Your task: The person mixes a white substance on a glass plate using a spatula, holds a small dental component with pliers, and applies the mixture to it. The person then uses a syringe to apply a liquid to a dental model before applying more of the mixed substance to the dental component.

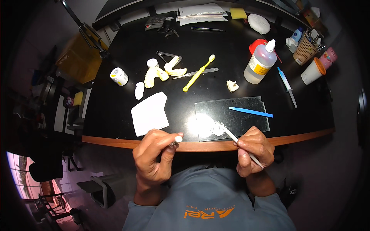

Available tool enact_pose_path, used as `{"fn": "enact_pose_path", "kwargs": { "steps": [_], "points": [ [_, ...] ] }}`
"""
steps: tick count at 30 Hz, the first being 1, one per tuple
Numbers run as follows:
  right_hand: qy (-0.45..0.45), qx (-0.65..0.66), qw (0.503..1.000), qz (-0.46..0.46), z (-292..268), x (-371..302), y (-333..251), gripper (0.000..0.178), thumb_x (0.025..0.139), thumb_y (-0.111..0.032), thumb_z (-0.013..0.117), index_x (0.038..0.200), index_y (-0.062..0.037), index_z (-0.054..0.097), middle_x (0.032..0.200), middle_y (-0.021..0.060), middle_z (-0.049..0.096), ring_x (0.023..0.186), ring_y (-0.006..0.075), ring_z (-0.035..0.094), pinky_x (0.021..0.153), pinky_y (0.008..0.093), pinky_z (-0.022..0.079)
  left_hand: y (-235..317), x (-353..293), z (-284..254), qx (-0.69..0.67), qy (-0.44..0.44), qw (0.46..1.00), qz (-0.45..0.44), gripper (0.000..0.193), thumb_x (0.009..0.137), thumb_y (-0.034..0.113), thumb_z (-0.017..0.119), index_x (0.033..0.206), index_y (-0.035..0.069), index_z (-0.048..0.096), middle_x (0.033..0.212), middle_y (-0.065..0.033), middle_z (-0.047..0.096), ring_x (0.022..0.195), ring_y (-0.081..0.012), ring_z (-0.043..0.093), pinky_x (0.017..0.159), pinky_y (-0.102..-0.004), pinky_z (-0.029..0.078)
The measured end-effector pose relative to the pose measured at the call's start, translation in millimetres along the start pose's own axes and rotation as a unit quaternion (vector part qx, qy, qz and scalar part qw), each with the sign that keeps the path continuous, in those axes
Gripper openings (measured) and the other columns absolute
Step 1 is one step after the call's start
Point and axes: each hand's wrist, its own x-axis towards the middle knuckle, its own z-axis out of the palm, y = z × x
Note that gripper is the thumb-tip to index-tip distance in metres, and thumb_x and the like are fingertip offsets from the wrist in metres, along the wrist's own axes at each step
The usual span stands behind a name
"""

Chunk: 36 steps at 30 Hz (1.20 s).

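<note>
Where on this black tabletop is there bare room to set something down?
Bare patches: left of the white paper; between the yellow toothbrush and bottle, behind the small dental piece; and right of the glass plate, in front of the syringe. Crowded: around the toothbrush, with dental models and scalpel; and back right, around cup and basket.

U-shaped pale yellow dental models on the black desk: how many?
2: one pale yellow model lies right of the round white jar; another pale yellow model farther right, beside the silver scalpel.
</note>
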Motion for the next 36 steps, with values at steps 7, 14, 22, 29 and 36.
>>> {"fn": "enact_pose_path", "kwargs": {
  "steps": [7, 14, 22, 29, 36],
  "points": [
    [-0.001, -0.004, 1.000, -0.003, 2.5, -0.3, -0.3, 0.023, 0.077, 0.004, 0.063, 0.098, 0.0036, 0.073, 0.081, 0.0123, 0.072, 0.063, 0.0196, 0.067, 0.056, 0.0311, 0.050, 16.7, -10.2, -4.8, -0.198, 0.007, 0.948, -0.249, 0.014, 0.101, -0.002, 0.065, 0.111, -0.010, 0.072, 0.099, -0.0205, 0.077, 0.101, -0.0309, 0.078, 0.092, -0.0406, 0.063],
    [-0.013, -0.011, 1.000, -0.009, 1.8, 1.3, -1.8, 0.022, 0.078, 0.004, 0.063, 0.098, 0.0036, 0.072, 0.080, 0.0113, 0.071, 0.062, 0.0186, 0.065, 0.056, 0.0306, 0.050, 13.2, -15.4, 2.0, -0.205, 0.031, 0.945, -0.254, 0.017, 0.103, -0.003, 0.064, 0.115, -0.011, 0.071, 0.106, -0.0244, 0.077, 0.101, -0.0299, 0.078, 0.091, -0.0388, 0.064],
    [-0.010, -0.019, 1.000, 0.000, 2.6, -0.6, -0.4, 0.022, 0.078, 0.003, 0.063, 0.097, 0.0033, 0.072, 0.080, 0.0107, 0.071, 0.062, 0.0181, 0.065, 0.056, 0.0309, 0.049, 2.5, -30.2, 9.9, -0.084, 0.013, 0.987, -0.134, 0.020, 0.097, -0.007, 0.070, 0.117, -0.006, 0.076, 0.101, -0.0182, 0.077, 0.090, -0.0233, 0.077, 0.079, -0.0306, 0.062],
    [-0.027, -0.028, 0.999, -0.003, 1.9, 0.5, -1.9, 0.025, 0.075, 0.004, 0.064, 0.098, 0.0032, 0.073, 0.080, 0.0111, 0.072, 0.062, 0.0189, 0.066, 0.055, 0.0305, 0.048, -3.5, -40.1, 19.9, -0.072, 0.022, 0.993, -0.090, 0.024, 0.094, -0.005, 0.074, 0.118, -0.002, 0.078, 0.094, -0.0154, 0.076, 0.082, -0.0179, 0.071, 0.070, -0.0262, 0.055],
    [-0.034, -0.032, 0.999, -0.006, 2.8, 1.5, -2.7, 0.027, 0.072, 0.006, 0.065, 0.098, 0.0027, 0.074, 0.081, 0.0109, 0.072, 0.062, 0.0197, 0.067, 0.055, 0.0304, 0.049, -5.8, -44.2, 23.8, -0.055, 0.033, 0.995, -0.079, 0.026, 0.093, -0.004, 0.077, 0.119, 0.000, 0.079, 0.091, -0.0120, 0.074, 0.079, -0.0159, 0.068, 0.067, -0.0261, 0.053]
  ]
}}
